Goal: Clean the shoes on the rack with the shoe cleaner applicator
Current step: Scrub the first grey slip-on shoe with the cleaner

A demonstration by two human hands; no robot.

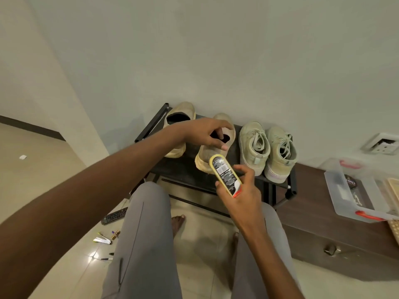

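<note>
On the black shoe rack [183, 169], the left hand [200, 131] grips a beige slip-on shoe [212, 154] by its collar. The right hand [239, 190] clasps a yellow shoe cleaner applicator [225, 174], its black label unreadable. Rightward, a clear lidded box [354, 190] holds blurred items.

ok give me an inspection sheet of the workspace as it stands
surface: black shoe rack against the wall, four shoes on its top shelf
job's things: slip-on shoe tilted up off the shelf; shoe cleaner by its toe end; other slip-on and laced pair resting
clutter: remote and pens on the floor; clear box on the brown cabinet
hands: left hand grips the slip-on shoe at its opening; right hand holds the shoe cleaner
cables: nothing seen
surroundings: wall socket, tiled floor
</note>
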